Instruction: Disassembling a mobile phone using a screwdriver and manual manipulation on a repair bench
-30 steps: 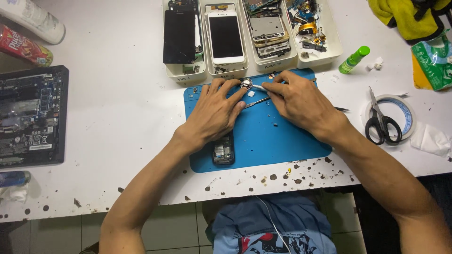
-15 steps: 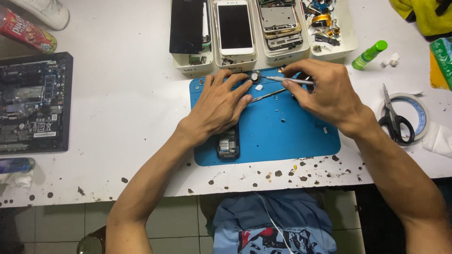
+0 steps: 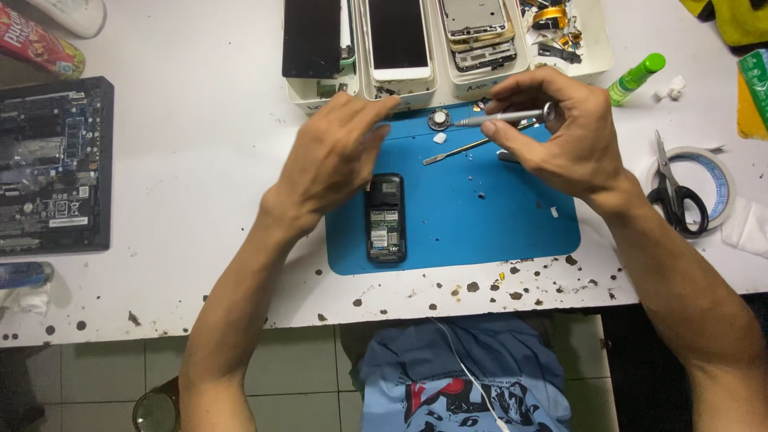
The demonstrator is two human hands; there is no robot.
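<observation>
My right hand (image 3: 564, 132) holds a slim silver screwdriver (image 3: 500, 118) level above the far edge of the blue work mat (image 3: 496, 228). Hovering over the mat's left part, my left hand (image 3: 336, 156) has its fingers loosely spread and nothing in it. Just below it a small black phone (image 3: 386, 218) lies on the mat with its back cover off. A thin metal pry tool (image 3: 468, 148), a small round part (image 3: 438, 121) and tiny white bits lie on the mat near the far edge.
White trays (image 3: 596, 60) at the back hold a black screen (image 3: 312, 36), a white phone (image 3: 398, 36), phone frames and small parts. An open laptop base (image 3: 52, 164) lies left. Right: green bottle (image 3: 636, 78), scissors (image 3: 676, 192) on a tape roll (image 3: 720, 180).
Both hands lifted off the mat's far edge. The right hand raised the screwdriver and the left hand drew back, uncovering the black phone. The view shifted slightly.
</observation>
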